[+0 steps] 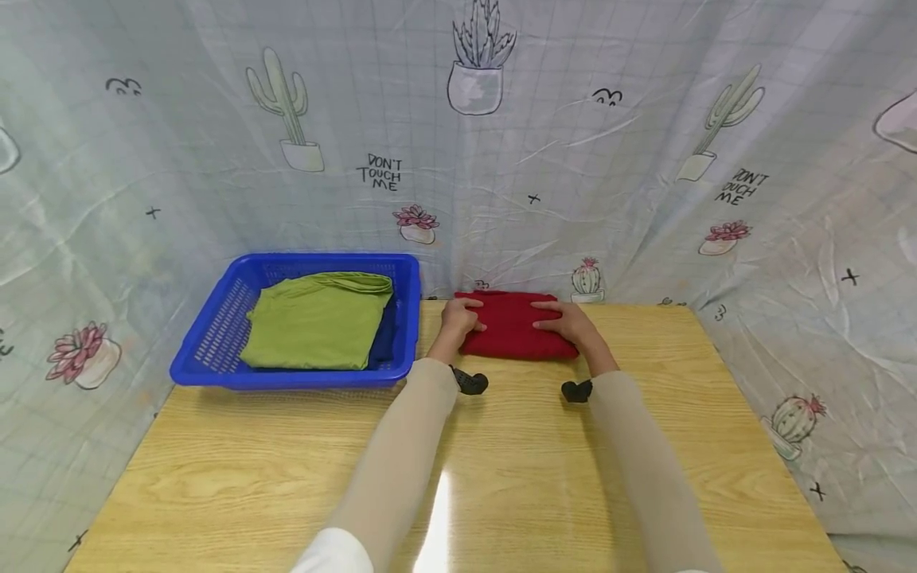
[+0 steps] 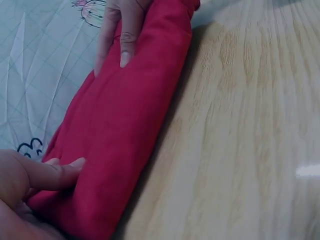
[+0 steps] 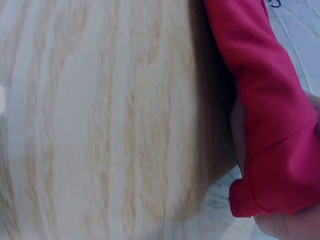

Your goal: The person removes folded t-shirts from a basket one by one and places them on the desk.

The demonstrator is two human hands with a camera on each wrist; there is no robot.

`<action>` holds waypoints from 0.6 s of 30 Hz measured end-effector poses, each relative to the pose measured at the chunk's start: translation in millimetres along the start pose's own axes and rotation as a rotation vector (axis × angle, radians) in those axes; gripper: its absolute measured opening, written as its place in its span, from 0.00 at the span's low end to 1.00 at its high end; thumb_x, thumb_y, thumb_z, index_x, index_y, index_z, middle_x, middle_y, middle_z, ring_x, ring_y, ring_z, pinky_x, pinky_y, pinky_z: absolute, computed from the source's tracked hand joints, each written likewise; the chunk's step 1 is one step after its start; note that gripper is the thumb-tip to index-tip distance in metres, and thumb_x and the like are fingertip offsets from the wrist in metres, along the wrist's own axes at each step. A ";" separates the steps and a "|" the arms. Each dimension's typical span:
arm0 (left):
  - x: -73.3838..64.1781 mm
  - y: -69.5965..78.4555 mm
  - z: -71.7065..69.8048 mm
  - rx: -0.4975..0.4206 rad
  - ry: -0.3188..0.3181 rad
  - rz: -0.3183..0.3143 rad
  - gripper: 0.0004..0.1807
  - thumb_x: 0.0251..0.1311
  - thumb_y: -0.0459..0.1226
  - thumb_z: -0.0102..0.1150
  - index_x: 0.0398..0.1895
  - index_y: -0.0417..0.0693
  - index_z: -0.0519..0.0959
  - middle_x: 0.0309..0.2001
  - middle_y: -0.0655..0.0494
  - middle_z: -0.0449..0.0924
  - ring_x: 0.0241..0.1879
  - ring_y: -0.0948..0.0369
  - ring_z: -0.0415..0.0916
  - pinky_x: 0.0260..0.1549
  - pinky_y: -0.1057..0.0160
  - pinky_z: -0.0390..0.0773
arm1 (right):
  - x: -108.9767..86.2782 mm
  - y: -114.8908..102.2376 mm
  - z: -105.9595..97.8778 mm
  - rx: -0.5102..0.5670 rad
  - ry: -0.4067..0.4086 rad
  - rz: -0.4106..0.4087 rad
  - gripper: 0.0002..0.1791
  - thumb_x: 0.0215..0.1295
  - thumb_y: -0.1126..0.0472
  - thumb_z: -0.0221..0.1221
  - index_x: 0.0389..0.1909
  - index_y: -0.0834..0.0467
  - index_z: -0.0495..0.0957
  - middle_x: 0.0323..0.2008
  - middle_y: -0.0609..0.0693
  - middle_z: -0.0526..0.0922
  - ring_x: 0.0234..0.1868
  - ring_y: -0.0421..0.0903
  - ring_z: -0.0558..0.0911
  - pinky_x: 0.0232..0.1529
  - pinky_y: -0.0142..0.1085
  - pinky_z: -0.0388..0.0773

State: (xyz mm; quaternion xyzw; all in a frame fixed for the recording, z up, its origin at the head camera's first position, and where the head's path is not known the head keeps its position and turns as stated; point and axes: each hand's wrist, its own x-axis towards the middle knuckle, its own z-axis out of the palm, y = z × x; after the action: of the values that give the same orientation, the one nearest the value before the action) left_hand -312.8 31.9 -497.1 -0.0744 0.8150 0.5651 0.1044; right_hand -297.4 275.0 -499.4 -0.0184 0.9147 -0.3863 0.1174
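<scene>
A folded red cloth (image 1: 517,326) lies at the far edge of the wooden table, in front of the curtain. My left hand (image 1: 460,317) grips its left end, thumb and a finger pressing into the top. At the opposite end my right hand (image 1: 571,325) holds it, with two digits spread over the upper face. In the right wrist view, part of the right hand (image 3: 239,132) shows beneath the red cloth (image 3: 272,110), so it wraps the end. The left wrist view shows the left hand (image 2: 35,177) pinching the near corner of the cloth (image 2: 125,120); some fingers are hidden.
Left of the hands stands a blue plastic basket (image 1: 203,374) with perforated sides. Inside lies a folded green cloth (image 1: 315,322) over a dark blue cloth (image 1: 384,334). A printed curtain (image 1: 530,159) hangs around the wooden table (image 1: 516,477) at the back and sides.
</scene>
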 end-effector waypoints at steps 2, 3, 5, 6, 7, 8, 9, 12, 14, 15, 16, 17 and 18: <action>2.5 5.2 -1.7 0.050 -0.023 -0.009 0.25 0.53 0.19 0.67 0.56 0.42 0.85 0.64 0.41 0.75 0.52 0.44 0.77 0.34 0.62 0.81 | 2.9 -1.6 0.0 -0.071 0.022 -0.017 0.31 0.70 0.55 0.66 0.72 0.54 0.73 0.76 0.65 0.60 0.75 0.65 0.59 0.73 0.57 0.59; 3.7 8.9 -2.9 0.085 -0.035 -0.010 0.25 0.53 0.20 0.68 0.55 0.42 0.85 0.63 0.41 0.76 0.53 0.45 0.77 0.36 0.61 0.82 | 4.0 -2.8 -0.1 -0.102 0.037 -0.033 0.30 0.69 0.55 0.66 0.71 0.55 0.73 0.75 0.66 0.61 0.75 0.65 0.60 0.72 0.57 0.60; 4.5 17.4 -5.1 0.184 -0.061 -0.008 0.24 0.52 0.21 0.69 0.55 0.41 0.85 0.60 0.42 0.78 0.55 0.47 0.76 0.42 0.59 0.83 | 2.9 -6.2 0.5 -0.148 0.069 -0.060 0.30 0.69 0.56 0.66 0.70 0.56 0.74 0.73 0.67 0.64 0.73 0.66 0.62 0.71 0.57 0.62; 4.3 21.7 -6.3 0.243 -0.079 -0.007 0.24 0.53 0.22 0.70 0.55 0.41 0.85 0.60 0.43 0.79 0.57 0.47 0.75 0.45 0.58 0.82 | 1.7 -7.9 1.3 -0.169 0.084 -0.074 0.29 0.69 0.56 0.66 0.69 0.57 0.75 0.72 0.67 0.66 0.72 0.66 0.64 0.70 0.57 0.63; 3.2 26.3 -7.7 0.310 -0.102 -0.001 0.24 0.54 0.24 0.71 0.56 0.41 0.84 0.60 0.44 0.78 0.60 0.47 0.73 0.51 0.57 0.81 | -0.6 -10.3 2.3 -0.183 0.093 -0.082 0.29 0.69 0.57 0.66 0.69 0.57 0.75 0.71 0.68 0.67 0.71 0.67 0.65 0.70 0.57 0.64; 1.2 30.4 -9.2 0.368 -0.123 0.006 0.24 0.55 0.25 0.71 0.57 0.40 0.83 0.61 0.44 0.78 0.63 0.47 0.71 0.56 0.56 0.79 | -3.3 -12.9 3.7 -0.192 0.105 -0.087 0.28 0.70 0.58 0.65 0.69 0.58 0.75 0.70 0.68 0.69 0.70 0.67 0.66 0.69 0.57 0.65; -1.5 34.4 -10.9 0.419 -0.143 0.017 0.25 0.56 0.27 0.71 0.59 0.39 0.82 0.62 0.44 0.77 0.65 0.46 0.69 0.60 0.54 0.76 | -6.4 -15.2 5.0 -0.208 0.117 -0.088 0.27 0.70 0.58 0.64 0.69 0.59 0.75 0.68 0.68 0.70 0.69 0.67 0.68 0.68 0.57 0.66; -12.3 44.6 -15.7 0.520 -0.184 0.072 0.29 0.59 0.34 0.70 0.65 0.37 0.76 0.67 0.43 0.72 0.71 0.43 0.62 0.68 0.48 0.67 | -17.8 -23.5 9.1 -0.278 0.164 -0.081 0.27 0.72 0.60 0.62 0.69 0.61 0.74 0.65 0.70 0.74 0.67 0.68 0.70 0.67 0.59 0.66; -21.0 50.6 -19.7 0.540 -0.186 0.133 0.31 0.61 0.36 0.68 0.68 0.35 0.73 0.68 0.41 0.72 0.71 0.43 0.62 0.68 0.46 0.66 | -24.5 -30.2 11.0 -0.342 0.204 -0.075 0.27 0.73 0.60 0.61 0.70 0.64 0.72 0.63 0.72 0.74 0.68 0.69 0.68 0.67 0.62 0.63; -25.1 53.4 -21.7 0.553 -0.187 0.168 0.32 0.63 0.37 0.67 0.69 0.35 0.72 0.68 0.41 0.71 0.71 0.43 0.62 0.68 0.47 0.65 | -27.4 -34.0 11.7 -0.369 0.220 -0.071 0.28 0.73 0.59 0.60 0.71 0.64 0.70 0.63 0.72 0.74 0.69 0.69 0.66 0.67 0.63 0.61; -29.4 55.9 -23.8 0.568 -0.188 0.207 0.32 0.64 0.37 0.66 0.70 0.35 0.71 0.69 0.40 0.71 0.71 0.44 0.63 0.68 0.49 0.66 | -30.1 -38.3 12.7 -0.389 0.233 -0.070 0.29 0.74 0.59 0.59 0.71 0.65 0.69 0.64 0.74 0.72 0.70 0.70 0.64 0.66 0.65 0.59; -34.0 58.3 -26.4 0.580 -0.193 0.248 0.32 0.65 0.37 0.65 0.70 0.34 0.71 0.69 0.40 0.71 0.71 0.45 0.64 0.68 0.50 0.67 | -32.6 -42.8 13.8 -0.404 0.241 -0.068 0.30 0.74 0.58 0.59 0.72 0.65 0.67 0.65 0.74 0.70 0.71 0.70 0.61 0.66 0.66 0.58; -38.8 60.5 -29.0 0.594 -0.199 0.284 0.31 0.66 0.37 0.64 0.70 0.34 0.71 0.68 0.40 0.71 0.70 0.45 0.64 0.68 0.52 0.67 | -34.9 -47.8 14.9 -0.407 0.246 -0.069 0.31 0.74 0.58 0.58 0.73 0.65 0.66 0.66 0.75 0.68 0.72 0.70 0.58 0.66 0.67 0.56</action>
State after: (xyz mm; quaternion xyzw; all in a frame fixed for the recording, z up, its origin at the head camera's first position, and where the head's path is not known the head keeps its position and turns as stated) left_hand -292.2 26.1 -422.7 0.1289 0.9320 0.3164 0.1206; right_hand -262.8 235.3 -468.4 -0.0256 0.9800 -0.1969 -0.0143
